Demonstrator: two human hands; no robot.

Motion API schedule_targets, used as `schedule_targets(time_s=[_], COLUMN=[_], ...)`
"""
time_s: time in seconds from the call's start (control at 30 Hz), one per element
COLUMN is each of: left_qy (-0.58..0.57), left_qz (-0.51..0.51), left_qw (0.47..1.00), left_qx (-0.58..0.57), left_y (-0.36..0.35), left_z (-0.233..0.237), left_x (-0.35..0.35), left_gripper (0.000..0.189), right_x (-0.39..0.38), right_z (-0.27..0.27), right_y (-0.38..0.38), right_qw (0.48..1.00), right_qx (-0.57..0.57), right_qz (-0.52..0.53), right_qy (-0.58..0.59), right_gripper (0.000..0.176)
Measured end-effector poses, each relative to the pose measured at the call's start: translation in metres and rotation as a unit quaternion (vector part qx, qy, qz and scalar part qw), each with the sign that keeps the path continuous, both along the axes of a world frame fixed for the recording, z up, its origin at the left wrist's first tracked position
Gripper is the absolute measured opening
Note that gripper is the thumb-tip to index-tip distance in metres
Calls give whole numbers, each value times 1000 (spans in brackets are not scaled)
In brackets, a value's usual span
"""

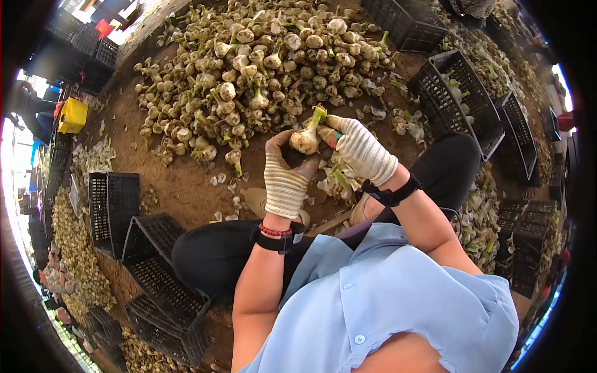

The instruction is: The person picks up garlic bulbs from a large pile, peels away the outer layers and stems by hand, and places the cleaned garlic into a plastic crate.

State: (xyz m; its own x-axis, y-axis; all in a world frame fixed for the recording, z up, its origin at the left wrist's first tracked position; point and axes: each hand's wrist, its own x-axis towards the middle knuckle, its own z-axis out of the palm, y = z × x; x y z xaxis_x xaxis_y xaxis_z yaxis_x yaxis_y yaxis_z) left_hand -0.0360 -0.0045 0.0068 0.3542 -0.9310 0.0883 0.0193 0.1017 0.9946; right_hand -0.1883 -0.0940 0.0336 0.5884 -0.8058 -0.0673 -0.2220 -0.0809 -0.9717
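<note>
My left hand (285,175), in a striped work glove, is closed around a garlic bulb (305,141) with a short green stalk pointing up. My right hand (362,148), also gloved, grips the stalk end of the same bulb; a small tool with a teal handle seems to sit in it, though I cannot tell for sure. Both hands are held just above my knees, in front of a large heap of garlic bulbs (249,68) on the dirt floor. Trimmed stalks and skins (339,180) lie under my hands.
Black plastic crates stand around me: one at the right (457,102), one at the back (404,22), several at the left (115,208) and lower left (165,289). More garlic lies piled at the left (78,261) and right (482,214). A yellow container (73,115) sits far left.
</note>
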Motion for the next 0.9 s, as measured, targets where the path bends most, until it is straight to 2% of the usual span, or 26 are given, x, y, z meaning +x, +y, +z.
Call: schedule_targets(time_s=[0.07, 0.1, 0.17, 0.3, 0.4, 0.53, 0.6, 0.7, 0.77, 0.83, 0.9], left_qy=[108, 107, 12, -7, -34, -66, -63, -32, -67, -48, -28], left_qz=[-17, -18, -2, 4, 4, -2, -3, -4, 3, 0, -4], left_qw=[994, 994, 1000, 999, 999, 997, 997, 999, 997, 998, 999], left_qx=[30, 30, -19, -35, -37, -42, -38, -34, -44, -41, -38], left_y=[0, -1, -4, -6, -7, -7, -8, -7, -8, -8, -7], left_z=[3, 0, -8, -13, -10, -11, -14, -14, -13, -9, -8], left_x=[0, 0, -2, -6, -6, -6, -6, -6, -5, -5, -6], left_gripper=[60, 60, 60, 61, 61, 59, 60, 60, 61, 61, 61], right_x=[-1, 0, -1, 5, 2, -3, -3, 2, -1, -5, -10], right_z=[-2, 0, -4, -7, -6, -3, -8, -10, -11, -12, -15], right_y=[0, 1, 1, 1, 0, -1, -5, -6, -7, -8, -10], right_qw=[1000, 995, 969, 989, 993, 980, 981, 991, 990, 988, 989], right_qx=[5, 69, 174, 95, 99, 160, 142, 115, 125, 136, 84], right_qz=[0, 1, 12, -26, -36, -32, 7, 5, 6, 7, 44], right_qy=[-21, -78, -175, -108, -58, -111, -135, -73, -70, -65, -110], right_gripper=[29, 32, 42, 40, 36, 33, 55, 55, 57, 58, 53])
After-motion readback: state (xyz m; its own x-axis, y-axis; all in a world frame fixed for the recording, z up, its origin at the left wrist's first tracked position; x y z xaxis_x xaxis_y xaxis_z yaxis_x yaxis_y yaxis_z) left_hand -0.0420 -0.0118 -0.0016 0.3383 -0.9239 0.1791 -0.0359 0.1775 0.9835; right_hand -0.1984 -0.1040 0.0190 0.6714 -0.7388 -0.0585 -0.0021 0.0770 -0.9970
